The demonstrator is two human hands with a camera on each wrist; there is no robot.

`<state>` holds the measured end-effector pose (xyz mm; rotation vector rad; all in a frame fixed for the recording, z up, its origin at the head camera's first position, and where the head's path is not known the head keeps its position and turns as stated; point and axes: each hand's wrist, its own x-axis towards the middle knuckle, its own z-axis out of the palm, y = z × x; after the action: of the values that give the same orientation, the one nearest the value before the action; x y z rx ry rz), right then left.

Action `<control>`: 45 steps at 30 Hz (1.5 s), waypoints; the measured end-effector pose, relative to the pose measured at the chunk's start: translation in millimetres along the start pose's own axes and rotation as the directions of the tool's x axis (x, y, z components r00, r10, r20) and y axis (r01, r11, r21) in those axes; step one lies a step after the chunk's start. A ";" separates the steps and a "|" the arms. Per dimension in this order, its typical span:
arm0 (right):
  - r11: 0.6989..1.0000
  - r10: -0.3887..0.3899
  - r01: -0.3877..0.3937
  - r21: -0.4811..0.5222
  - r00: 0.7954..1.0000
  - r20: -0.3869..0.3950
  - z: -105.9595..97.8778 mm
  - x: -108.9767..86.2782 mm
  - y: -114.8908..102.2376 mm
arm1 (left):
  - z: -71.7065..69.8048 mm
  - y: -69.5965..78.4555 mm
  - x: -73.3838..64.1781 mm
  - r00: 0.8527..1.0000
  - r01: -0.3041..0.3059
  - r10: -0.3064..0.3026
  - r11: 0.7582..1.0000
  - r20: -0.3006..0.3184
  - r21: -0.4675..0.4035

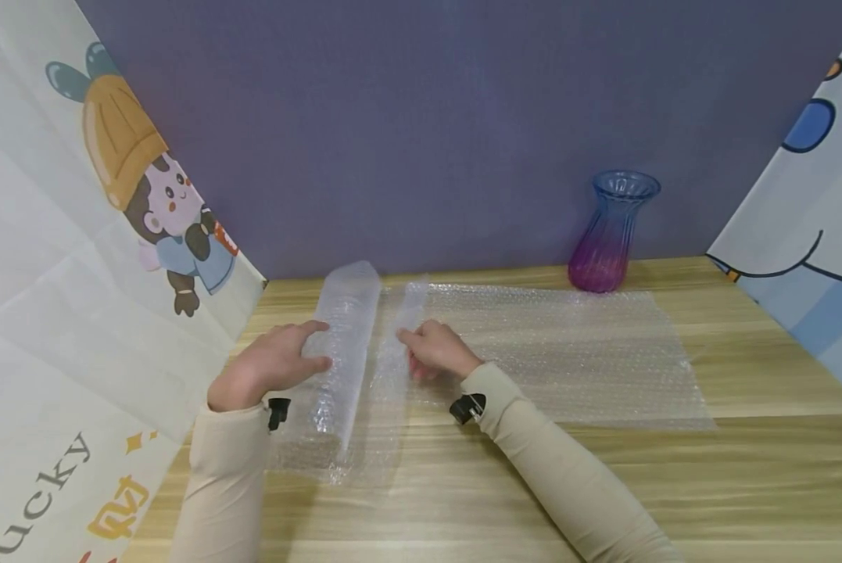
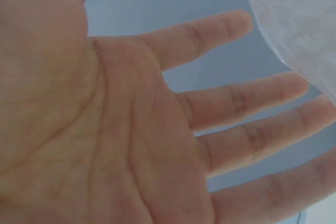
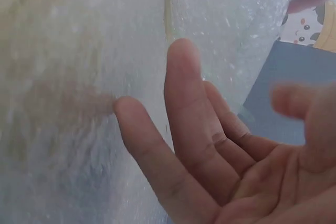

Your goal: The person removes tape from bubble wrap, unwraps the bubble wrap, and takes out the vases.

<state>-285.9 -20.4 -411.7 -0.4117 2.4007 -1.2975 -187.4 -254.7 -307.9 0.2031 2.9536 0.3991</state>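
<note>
A clear bubble wrap sheet (image 1: 575, 352) lies spread across the table, and its left part is a thicker rolled or folded bundle (image 1: 350, 328). My left hand (image 1: 273, 360) rests at the bundle's left side, thumb and fingers apart; in the left wrist view its fingers (image 2: 226, 103) are straight and spread, the tips by the edge of the wrap (image 2: 302, 14). Right of the bundle is my right hand (image 1: 440, 352), over a loose strip of wrap. The right wrist view has its fingers (image 3: 184, 98) loosely bent against the wrap (image 3: 68, 145), the thumb standing apart.
A ribbed glass vase (image 1: 610, 234), blue at the top and magenta below, stands upright at the back right, by the sheet's rear edge. A purple-grey wall (image 1: 428, 141) closes the back. Printed white panels (image 1: 55, 274) flank the wooden table (image 1: 779, 469).
</note>
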 end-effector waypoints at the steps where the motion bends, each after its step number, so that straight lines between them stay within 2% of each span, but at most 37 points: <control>1: 1.000 -0.008 0.008 -0.023 1.000 0.009 0.7 -0.1 0.4 | -0.2 2.1 -0.8 1.000 -0.001 0.001 1.000 -0.007 0.006; 4: 0.997 -0.019 0.021 -0.073 0.999 0.039 3.2 0.3 2.0 | 0.6 9.6 -2.6 1.000 0.009 -0.009 1.000 -0.020 0.019; 10: 0.998 -0.031 0.035 -0.054 0.997 0.069 6.7 1.6 4.7 | 7.5 25.0 -1.1 0.998 0.058 -0.057 0.998 -0.029 0.036; 14: 0.998 -0.062 0.064 -0.022 0.995 0.073 7.6 2.1 5.5 | 14.1 30.7 2.6 0.992 0.122 -0.121 0.992 -0.024 0.044; 21: 0.991 -0.104 0.095 0.090 0.989 0.101 8.5 3.8 5.2 | 26.1 30.7 11.4 0.978 0.210 -0.210 0.977 0.002 0.036; 25: 0.984 -0.113 0.095 0.152 0.987 0.112 7.7 2.6 3.6 | 30.4 28.8 15.5 0.964 0.263 -0.264 0.964 0.027 0.028; 28: 0.977 -0.118 0.093 0.191 0.985 0.125 7.0 1.6 2.2 | 31.9 24.9 17.4 0.958 0.282 -0.283 0.959 0.048 0.018; 35: 0.976 -0.140 0.112 0.188 0.980 0.142 -2.3 2.3 0.8 | 27.8 12.8 18.2 0.969 0.235 -0.232 0.972 0.088 -0.017; 40: 0.977 -0.163 0.135 0.167 0.973 0.164 -19.7 -1.1 -1.2 | 21.9 6.6 13.9 0.973 0.200 -0.186 0.975 0.138 -0.095; 45: 0.985 -0.136 0.109 0.135 0.967 0.214 -42.7 -7.0 -2.8 | 18.1 0.1 10.7 0.985 0.134 -0.117 0.983 0.129 -0.126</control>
<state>-299.1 12.4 -386.6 -0.6432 2.1277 -1.3642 -194.9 -248.4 -326.6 0.0233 2.7886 0.5446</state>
